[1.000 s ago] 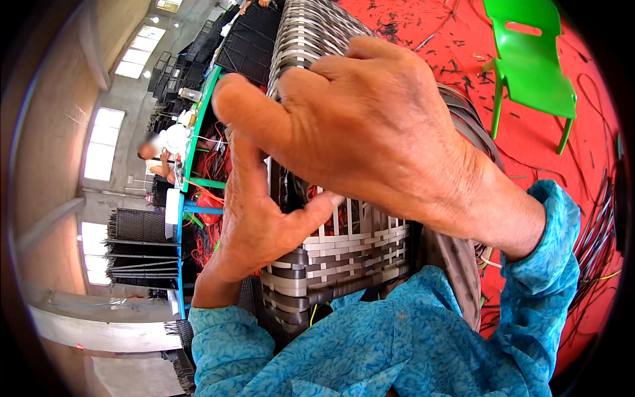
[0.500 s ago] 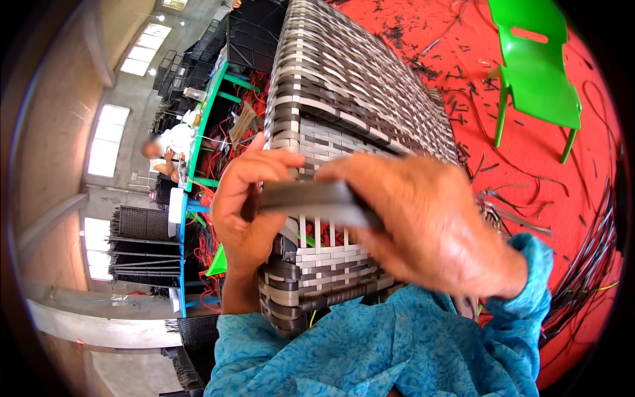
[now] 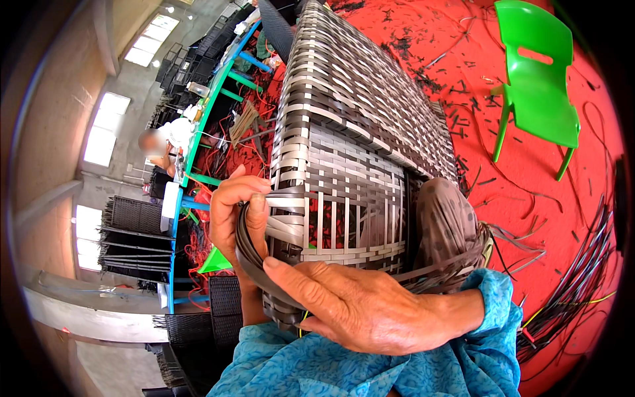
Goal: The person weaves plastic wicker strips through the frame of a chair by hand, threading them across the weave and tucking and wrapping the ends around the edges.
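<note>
Since the right hand (image 3: 370, 311) sits right over the near end of the woven piece (image 3: 364, 106), a good chunk of that lower edge is just covered up, and the blue patterned shirt (image 3: 311, 364) hides more below it. Left hand (image 3: 230, 208) is at the left corner of the piece, its grip closed on a curved bunch of dark strips (image 3: 263, 281). Can't make out how many strips are in there, and I can't spot where they end either, because they run in behind the right hand. That one has its fingertips up against the bunch, but whether its grip is actually pinching anything, I honestly can't tell. The woven piece stands in front of the person, beside a knee (image 3: 446, 212) in dark spotted cloth, its far end running up to the top of the frame. The near face has an open patch with only thin pale strips crossing it.

Floor (image 3: 522, 228) is bright red and littered with dark clippings, with loose strands (image 3: 575, 278) heaped at the right and a green chair (image 3: 546, 92) further up. Over on the left there's a green-and-blue bench (image 3: 194, 142) with another person next to it, head blurred out, plus stacked black panels (image 3: 135, 221) and bright windows (image 3: 104, 129) in a grey wall.
</note>
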{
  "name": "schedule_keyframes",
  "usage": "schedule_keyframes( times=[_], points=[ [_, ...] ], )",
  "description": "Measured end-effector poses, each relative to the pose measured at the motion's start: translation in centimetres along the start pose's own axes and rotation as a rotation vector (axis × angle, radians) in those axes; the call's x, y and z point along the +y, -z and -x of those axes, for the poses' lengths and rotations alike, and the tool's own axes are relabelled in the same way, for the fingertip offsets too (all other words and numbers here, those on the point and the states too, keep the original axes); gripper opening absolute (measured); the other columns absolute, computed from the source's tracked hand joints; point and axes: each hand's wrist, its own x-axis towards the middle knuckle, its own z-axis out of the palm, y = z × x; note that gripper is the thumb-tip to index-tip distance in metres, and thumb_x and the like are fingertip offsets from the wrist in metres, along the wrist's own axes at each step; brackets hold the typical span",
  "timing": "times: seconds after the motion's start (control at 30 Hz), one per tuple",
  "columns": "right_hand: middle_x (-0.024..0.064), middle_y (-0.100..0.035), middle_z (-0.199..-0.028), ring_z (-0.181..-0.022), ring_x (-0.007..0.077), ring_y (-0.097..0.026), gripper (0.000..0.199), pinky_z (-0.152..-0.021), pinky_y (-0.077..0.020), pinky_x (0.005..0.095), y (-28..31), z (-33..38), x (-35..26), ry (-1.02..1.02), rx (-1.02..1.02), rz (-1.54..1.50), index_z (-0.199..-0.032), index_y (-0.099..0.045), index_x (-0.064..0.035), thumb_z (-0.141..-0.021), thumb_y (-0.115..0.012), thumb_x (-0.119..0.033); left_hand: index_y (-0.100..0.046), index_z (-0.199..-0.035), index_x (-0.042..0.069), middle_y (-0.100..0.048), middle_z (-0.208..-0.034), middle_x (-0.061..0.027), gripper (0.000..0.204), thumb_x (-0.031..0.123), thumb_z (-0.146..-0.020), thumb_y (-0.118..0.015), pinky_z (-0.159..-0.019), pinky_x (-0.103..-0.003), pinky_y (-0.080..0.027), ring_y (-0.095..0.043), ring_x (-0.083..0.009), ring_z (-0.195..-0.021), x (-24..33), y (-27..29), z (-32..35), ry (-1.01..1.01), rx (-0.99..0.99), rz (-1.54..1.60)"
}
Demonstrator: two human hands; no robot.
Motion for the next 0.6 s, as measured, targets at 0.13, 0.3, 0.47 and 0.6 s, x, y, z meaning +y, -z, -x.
schedule_keyframes(
  times=[0.13,0.3,0.47,0.6],
  points=[
    [0.016,-0.057,-0.101,-0.082,0.0305,-0.062,0.085,-0.068,-0.0552,0.0356,-1.0,-0.4,0.5,0.026,0.028,0.036,-0.142,-0.032,0.0008,-0.07,-0.076,-0.011,-0.056,-0.092,0.002,-0.062,-0.092,-0.0094,0.009,0.007,-0.085,-0.06,-0.101,-0.042,-0.035,-0.058,-0.0178,-0.088,-0.6,0.0,0.8,0.087,0.054,0.176],
    [0.0108,-0.049,-0.085,-0.071,0.0253,-0.055,0.075,-0.062,-0.0494,0.0357,-1.4,-0.9,0.3,0.078,0.114,0.072,-0.14,-0.035,0.0,-0.074,-0.069,-0.011,-0.055,-0.09,0.001,-0.06,-0.094,-0.0114,0.007,0.003,-0.085,-0.059,-0.099,-0.036,-0.037,-0.056,-0.0171,-0.089,-0.4,0.0,0.9,0.18,0.052,0.382],
    [0.0083,-0.049,-0.082,-0.071,0.0235,-0.054,0.07,-0.064,-0.0496,0.0345,-1.8,-1.0,0.1,0.08,0.139,0.166,-0.138,-0.041,-0.0007,-0.075,-0.069,-0.015,-0.054,-0.09,0.0,-0.06,-0.094,-0.012,0.008,0.002,-0.084,-0.059,-0.095,-0.037,-0.038,-0.055,-0.018,-0.09,-0.1,-0.2,0.8,0.202,0.052,0.459],
    [0.0074,-0.049,-0.082,-0.071,0.022,-0.054,0.069,-0.065,-0.0497,0.0335,-2.2,-1.0,0.3,0.096,0.172,0.191,-0.138,-0.042,-0.0009,-0.076,-0.068,-0.018,-0.054,-0.09,0.0,-0.06,-0.093,-0.0122,0.008,0.001,-0.083,-0.059,-0.098,-0.039,-0.037,-0.057,-0.0204,-0.089,-0.3,-0.4,0.9,0.208,0.068,0.48]
  ],
)
